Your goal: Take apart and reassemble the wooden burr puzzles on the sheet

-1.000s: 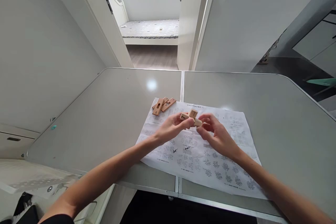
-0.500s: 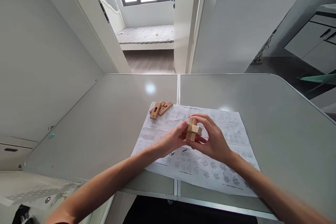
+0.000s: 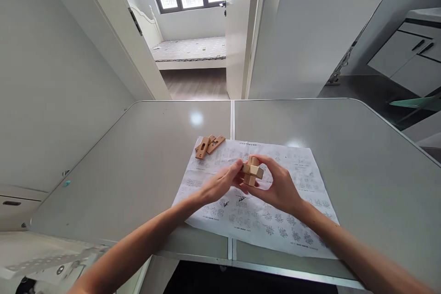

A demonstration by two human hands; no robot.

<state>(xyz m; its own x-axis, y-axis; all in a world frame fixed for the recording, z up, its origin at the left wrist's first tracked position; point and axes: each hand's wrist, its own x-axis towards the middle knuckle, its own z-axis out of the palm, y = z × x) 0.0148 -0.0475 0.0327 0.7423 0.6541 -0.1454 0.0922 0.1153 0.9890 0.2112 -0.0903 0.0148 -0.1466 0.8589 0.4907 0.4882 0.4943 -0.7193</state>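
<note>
A light wooden interlocking burr puzzle [image 3: 252, 171], made of crossed blocks, is held above a printed sheet. My right hand [image 3: 278, 184] grips it from the right, fingertips at its top and thumb under its lower end. My left hand [image 3: 225, 181] closes on its left side, with the thumb on the end of a block. The left fingers are partly hidden behind the puzzle. Beneath both hands lies the creased instruction sheet [image 3: 292, 234], covered with small line diagrams. At the sheet's upper left corner rest several flat brown wooden pieces [image 3: 203, 148] with slots, one marked "2".
The grey table [image 3: 113, 179] has a light seam down its middle and a raised edge. A small teal object [image 3: 66, 183] is at the left edge. Beyond the table are an open door [image 3: 238, 32] and a bed [image 3: 193, 50].
My left thumb has shifted slightly left and upward to the end of a block. The right hand keeps its grip on the puzzle. The whole view has tilted a little.
</note>
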